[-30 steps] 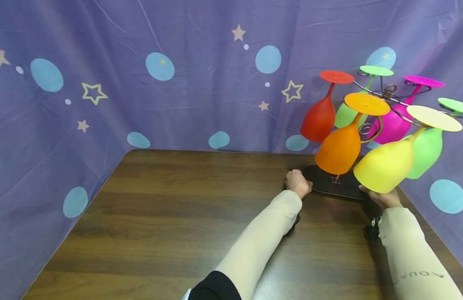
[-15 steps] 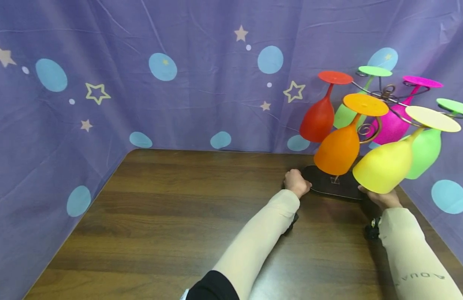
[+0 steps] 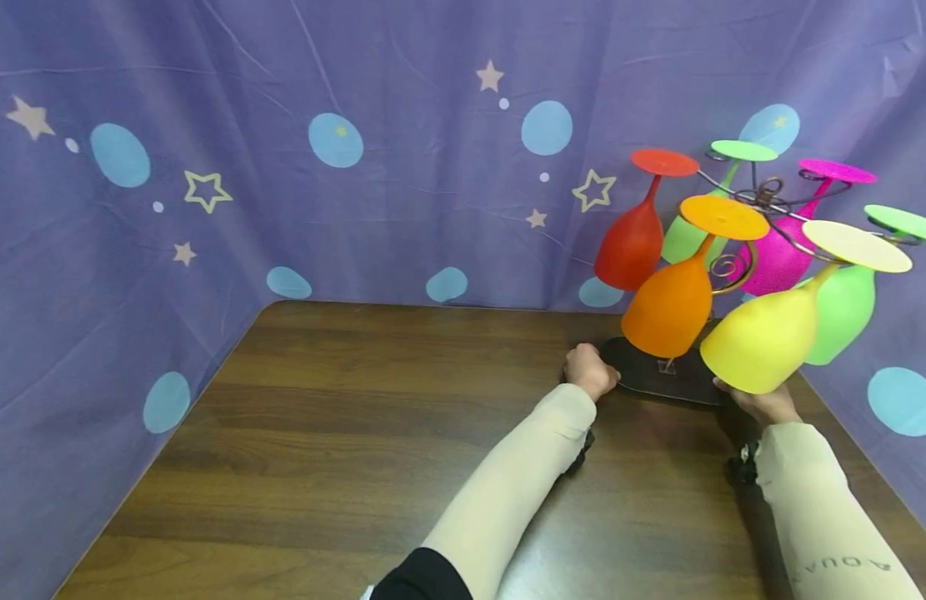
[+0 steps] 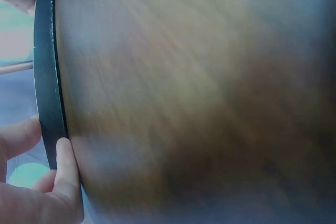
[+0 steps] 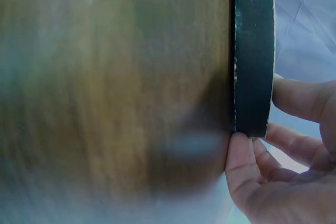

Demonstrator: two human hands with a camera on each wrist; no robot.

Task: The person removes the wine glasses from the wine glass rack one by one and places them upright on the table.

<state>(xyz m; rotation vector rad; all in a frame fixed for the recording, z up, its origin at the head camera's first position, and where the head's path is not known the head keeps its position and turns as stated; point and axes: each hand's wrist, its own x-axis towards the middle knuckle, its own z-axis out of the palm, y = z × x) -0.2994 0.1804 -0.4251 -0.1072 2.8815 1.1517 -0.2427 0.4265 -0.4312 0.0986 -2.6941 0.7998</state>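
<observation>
Left hand pinches the left end of a black base, its thumb on the upper side and a fingertip at the lower edge by the bench. Right hand clamps the opposite end in the same way, thumb over the top, fingers bent around the end and at the bottom edge, so neither hand is spread wider than the base is thick. From the head, the yellow glass covers part of the right hand; the wrist view shows its grip plainly.

The base belongs to a metal rack of curled arms at the far right of the bench, near the purple curtain. Whether it sits flat or slightly raised, I cannot tell. Six glasses hang upside down by their feet: the yellow one in front, an orange glass beside it, a red glass to the left, a magenta glass behind, one green glass at the back and another on the right. Chipped, pale wear shows along the base's edges
</observation>
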